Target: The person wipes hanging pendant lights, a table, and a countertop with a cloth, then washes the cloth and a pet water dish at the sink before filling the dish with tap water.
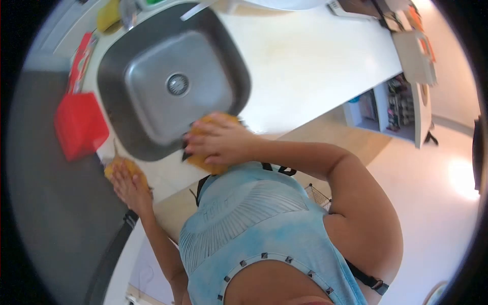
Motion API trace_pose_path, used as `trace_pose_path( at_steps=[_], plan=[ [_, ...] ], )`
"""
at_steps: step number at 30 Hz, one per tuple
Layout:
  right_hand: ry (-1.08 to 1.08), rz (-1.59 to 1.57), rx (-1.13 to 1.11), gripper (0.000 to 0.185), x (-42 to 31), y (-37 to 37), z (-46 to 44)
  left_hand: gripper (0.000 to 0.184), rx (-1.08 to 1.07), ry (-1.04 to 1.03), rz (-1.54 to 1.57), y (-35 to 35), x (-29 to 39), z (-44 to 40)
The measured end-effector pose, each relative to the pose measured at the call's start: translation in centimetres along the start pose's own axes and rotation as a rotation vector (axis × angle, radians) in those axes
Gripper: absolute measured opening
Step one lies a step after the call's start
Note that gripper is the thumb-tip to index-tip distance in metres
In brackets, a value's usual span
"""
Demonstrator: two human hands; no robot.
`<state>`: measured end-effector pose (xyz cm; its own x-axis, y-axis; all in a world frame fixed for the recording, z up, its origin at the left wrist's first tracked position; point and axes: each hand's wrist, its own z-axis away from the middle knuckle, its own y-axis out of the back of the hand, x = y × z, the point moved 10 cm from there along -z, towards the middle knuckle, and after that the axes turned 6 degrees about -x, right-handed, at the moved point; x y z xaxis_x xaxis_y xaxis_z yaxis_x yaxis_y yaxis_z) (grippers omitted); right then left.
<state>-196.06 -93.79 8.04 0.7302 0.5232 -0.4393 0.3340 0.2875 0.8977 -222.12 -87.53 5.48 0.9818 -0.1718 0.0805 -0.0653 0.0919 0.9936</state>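
My right hand [218,140] holds a yellow-orange cloth [203,161] against the near rim of the steel sink [178,122], its fingers bent over the cloth. At the counter's left corner, my left hand [129,189] has its fingers over a second yellow-orange cloth [138,172] and presses it to the surface. The sink's basin holds no objects, and its round drain [178,84] is visible. Close above my left hand lies a red scoop-like object [81,124]. Both palms are hidden from view.
The white counter [305,61] extends right of the sink. A yellow object [108,18] stands by the faucet at the upper left, and a white basin [279,4] is at the top edge. Open shelves [389,109] stand at the right, below a pale container [414,56].
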Motion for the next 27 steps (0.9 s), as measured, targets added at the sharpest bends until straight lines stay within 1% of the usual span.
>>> trace_pose_path(
  at_steps=[2, 3, 4, 6, 7, 8, 10, 12, 13, 14, 15, 16, 17, 18, 19, 20, 21, 23, 25, 27],
  plan=[
    [-0.292, 0.102, -0.002, 0.050, 5.5, 1.8, 7.5, 0.049, -0.008, 0.055, 0.027, 0.1, 0.8, 0.6],
    [-0.410, 0.178, 0.088, 0.049, 7.9, 3.0, 11.3, 0.049, -0.005, 0.031, 0.038, 0.0, 1.0, 0.7],
    [-0.580, 0.056, 0.044, 0.050, 11.4, 4.4, 15.5, 0.049, -0.018, 0.054, 0.022, -0.1, 0.8, 0.7],
    [-0.855, 0.273, 0.271, 0.045, 18.2, 6.8, 25.3, 0.049, -0.024, 0.065, 0.001, -0.1, 0.5, 0.5],
    [-1.044, 0.343, 0.345, 0.048, 22.1, 7.9, 30.9, 0.049, -0.018, 0.069, 0.000, -0.4, 0.3, 0.5],
    [-1.177, 0.577, 0.322, 0.047, 24.1, 9.2, 34.3, 0.048, -0.012, 0.074, -0.002, -0.4, 0.2, 0.5],
    [-1.478, 0.716, 0.400, 0.049, 29.3, 10.8, 39.3, 0.048, -0.010, 0.071, -0.004, -0.4, 0.3, 0.4],
    [-1.464, 0.562, 0.524, 0.051, 31.3, 13.7, 35.5, 0.048, -0.013, 0.072, -0.007, -0.4, 0.3, 0.5],
    [-1.384, 0.461, 0.487, 0.051, 32.7, 13.6, 31.8, 0.048, -0.017, 0.075, -0.001, -0.3, 0.3, 0.5],
    [-1.222, 0.658, 0.379, 0.050, 30.8, 13.4, 25.6, 0.048, -0.024, 0.072, 0.005, -0.3, 0.3, 0.4],
    [-1.182, 0.440, 0.468, 0.047, 27.5, 14.6, 20.0, 0.048, -0.019, 0.059, 0.005, 0.0, 0.5, 0.4],
    [-0.797, 0.510, 0.687, 0.044, 25.2, 12.4, 15.7, 0.049, -0.009, 0.046, 0.020, 0.1, 0.9, 0.4],
    [-0.704, 0.293, 0.619, 0.041, 20.8, 12.2, 11.5, 0.049, 0.004, 0.035, 0.036, 0.3, 1.1, 0.6],
    [-0.693, 0.179, 0.418, 0.046, 18.6, 10.1, 8.9, 0.049, 0.013, 0.017, 0.033, 0.6, 0.7, 0.8],
    [-0.663, 0.358, 0.393, 0.052, 16.0, 7.7, 8.3, 0.049, 0.016, -0.001, 0.036, 0.1, 0.3, 0.6],
    [-0.648, 0.269, 0.336, 0.055, 15.0, 6.0, 8.7, 0.049, 0.019, -0.016, 0.046, -0.2, 0.2, 0.5],
    [-0.658, 0.289, 0.365, 0.051, 13.9, 6.4, 10.5, 0.049, 0.029, -0.036, 0.058, 0.0, 0.8, 0.5],
    [-0.783, 0.278, 0.363, 0.048, 15.3, 7.3, 15.6, 0.050, -0.026, 0.050, 0.030, 0.2, 0.8, 0.4],
    [-0.870, 0.212, 0.547, 0.041, 17.9, 10.5, 22.6, 0.051, -0.007, 0.025, -0.006, -0.2, 0.5, 0.3],
    [-1.081, 0.336, 0.611, 0.037, 22.7, 12.0, 30.2, 0.051, 0.004, 0.009, -0.048, -0.2, 0.5, 0.3]
  ],
)
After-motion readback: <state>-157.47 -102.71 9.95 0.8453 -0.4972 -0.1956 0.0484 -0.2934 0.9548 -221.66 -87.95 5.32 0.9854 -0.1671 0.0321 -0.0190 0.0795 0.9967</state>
